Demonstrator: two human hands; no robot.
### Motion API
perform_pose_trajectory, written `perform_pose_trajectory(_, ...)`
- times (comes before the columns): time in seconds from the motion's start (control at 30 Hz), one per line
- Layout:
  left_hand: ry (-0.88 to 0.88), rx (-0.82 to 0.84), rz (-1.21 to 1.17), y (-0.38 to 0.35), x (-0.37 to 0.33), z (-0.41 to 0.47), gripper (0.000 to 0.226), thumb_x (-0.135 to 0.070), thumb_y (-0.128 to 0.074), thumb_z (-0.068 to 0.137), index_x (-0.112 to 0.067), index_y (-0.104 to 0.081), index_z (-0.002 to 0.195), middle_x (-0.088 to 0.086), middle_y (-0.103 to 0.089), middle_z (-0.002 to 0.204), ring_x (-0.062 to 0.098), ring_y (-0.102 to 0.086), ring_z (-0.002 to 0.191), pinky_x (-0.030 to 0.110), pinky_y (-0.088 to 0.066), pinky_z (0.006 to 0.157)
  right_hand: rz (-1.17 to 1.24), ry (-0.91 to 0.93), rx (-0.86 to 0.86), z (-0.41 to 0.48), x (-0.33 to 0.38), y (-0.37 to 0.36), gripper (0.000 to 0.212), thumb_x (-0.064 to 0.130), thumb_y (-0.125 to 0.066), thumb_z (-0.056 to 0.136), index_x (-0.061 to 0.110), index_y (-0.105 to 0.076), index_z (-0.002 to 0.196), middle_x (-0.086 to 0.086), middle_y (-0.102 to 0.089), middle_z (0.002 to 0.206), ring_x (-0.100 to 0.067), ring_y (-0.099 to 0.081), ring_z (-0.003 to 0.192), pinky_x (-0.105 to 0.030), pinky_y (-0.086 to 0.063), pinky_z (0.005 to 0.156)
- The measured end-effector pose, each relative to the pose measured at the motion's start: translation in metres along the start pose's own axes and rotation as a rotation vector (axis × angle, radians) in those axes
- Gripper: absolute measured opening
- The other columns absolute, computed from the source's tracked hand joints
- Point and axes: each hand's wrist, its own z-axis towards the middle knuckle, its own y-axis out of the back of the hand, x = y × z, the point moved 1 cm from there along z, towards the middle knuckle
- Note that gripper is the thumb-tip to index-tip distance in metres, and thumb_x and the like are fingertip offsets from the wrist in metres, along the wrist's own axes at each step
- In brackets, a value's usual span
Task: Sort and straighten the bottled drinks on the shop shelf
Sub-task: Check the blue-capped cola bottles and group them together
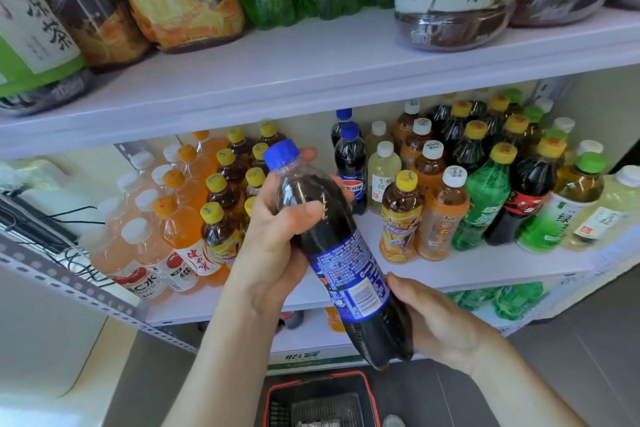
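Observation:
A dark cola bottle (332,239) with a blue cap and blue label is held tilted in front of the middle shelf (485,267), cap up and to the left. My left hand (277,229) grips its upper body, fingers and thumb curled round it. My right hand (433,319) holds the bottom end from the right. Two more blue-capped cola bottles (349,163) stand at the back of the shelf, behind the held one.
Orange and pink drinks (166,236) and yellow-capped tea bottles (221,204) stand at the shelf's left; mixed tea, green soda and dark drinks (485,184) crowd the right. Large bottles fill the upper shelf (311,80). A red-rimmed basket (318,402) sits on the floor below.

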Motion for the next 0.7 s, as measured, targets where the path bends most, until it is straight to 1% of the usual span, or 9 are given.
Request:
perform_pose_trajectory(0.07,0.002,0.124,-0.069,-0.001,0.001,0.004,0.081,-0.02,-0.093,0.05,-0.013,-0.053,0.12,0.015,-0.069,0.094,0.03,-0.069,0.087,0.041,-0.057,0.078,0.057,0.004,0.105,0.004,0.003,0.001,0.062,0.051,-0.069,0.083,0.011,-0.062,0.129,-0.019,-0.064,0.126,-0.037,-0.059,0.118,-0.055,-0.038,0.108)
perform_pose_trajectory(0.13,0.017,0.217,-0.107,-0.002,0.002,0.007,0.074,-0.023,-0.092,0.055,-0.013,-0.056,0.119,0.016,-0.068,0.099,0.032,-0.068,0.092,0.042,-0.056,0.083,0.05,0.041,0.192,0.007,0.006,-0.001,0.058,0.044,-0.069,0.086,0.012,-0.058,0.133,-0.017,-0.064,0.125,-0.032,-0.063,0.112,-0.047,-0.047,0.101)
perform_pose_trajectory(0.23,0.027,0.193,-0.036,0.0,0.0,0.011,0.066,-0.032,-0.091,0.056,-0.018,-0.065,0.115,0.013,-0.069,0.103,0.028,-0.067,0.094,0.044,-0.055,0.086,-0.006,0.087,0.114,0.009,0.008,-0.002,0.063,0.041,-0.078,0.078,0.012,-0.058,0.13,-0.013,-0.067,0.121,-0.026,-0.065,0.107,-0.038,-0.051,0.092)
perform_pose_trajectory(0.33,-0.013,0.0,0.305,0.011,-0.012,0.013,0.06,-0.044,-0.086,0.06,-0.022,-0.068,0.113,0.007,-0.071,0.096,0.021,-0.067,0.088,0.039,-0.055,0.078,-0.113,0.175,-0.125,0.008,0.007,-0.005,0.058,0.035,-0.089,0.062,0.033,-0.065,0.115,-0.004,-0.072,0.115,-0.019,-0.068,0.105,-0.026,-0.054,0.084)
perform_pose_trajectory(0.4,-0.063,-0.09,0.618,0.02,-0.02,0.011,0.049,-0.052,-0.073,0.071,-0.021,-0.068,0.109,0.015,-0.07,0.094,0.021,-0.065,0.085,0.039,-0.053,0.07,-0.235,0.266,-0.326,0.008,0.007,-0.003,0.06,0.031,-0.088,0.054,0.035,-0.063,0.108,-0.001,-0.072,0.11,-0.014,-0.07,0.097,-0.021,-0.054,0.077)
perform_pose_trajectory(0.47,-0.038,-0.112,0.845,0.027,-0.025,0.006,0.061,-0.07,-0.066,0.072,-0.019,-0.066,0.106,0.023,-0.066,0.094,0.019,-0.062,0.076,0.036,-0.05,0.061,-0.455,0.331,-0.502,0.007,0.008,-0.003,0.063,0.034,-0.088,0.051,0.034,-0.057,0.106,0.007,-0.069,0.104,-0.013,-0.07,0.088,-0.022,-0.055,0.07)
perform_pose_trajectory(0.53,0.037,-0.161,0.941,0.031,-0.025,0.002,0.073,-0.085,-0.058,0.066,-0.023,-0.064,0.106,0.014,-0.07,0.093,0.022,-0.066,0.077,0.048,-0.056,0.069,-0.7,0.389,-0.643,0.006,0.006,-0.004,0.065,0.036,-0.088,0.052,0.034,-0.053,0.107,0.013,-0.066,0.101,-0.009,-0.067,0.085,-0.02,-0.054,0.067)
perform_pose_trajectory(0.6,0.095,-0.257,1.051,0.034,-0.023,0.002,0.07,-0.089,-0.048,0.066,-0.031,-0.059,0.103,0.001,-0.073,0.088,0.022,-0.07,0.077,0.056,-0.055,0.077,-0.967,0.483,-0.775,0.006,0.005,-0.007,0.063,0.035,-0.088,0.056,0.036,-0.05,0.106,0.017,-0.06,0.101,-0.004,-0.06,0.089,-0.017,-0.049,0.067)
perform_pose_trajectory(0.7,0.162,-0.288,0.973,0.035,-0.015,0.001,0.054,-0.081,-0.045,0.078,-0.034,-0.052,0.104,0.001,-0.076,0.088,0.024,-0.074,0.069,0.048,-0.06,0.067,-1.307,0.621,-0.911,0.008,0.006,-0.011,0.068,0.029,-0.09,0.056,0.029,-0.049,0.11,0.01,-0.054,0.101,-0.015,-0.056,0.087,-0.034,-0.05,0.064)
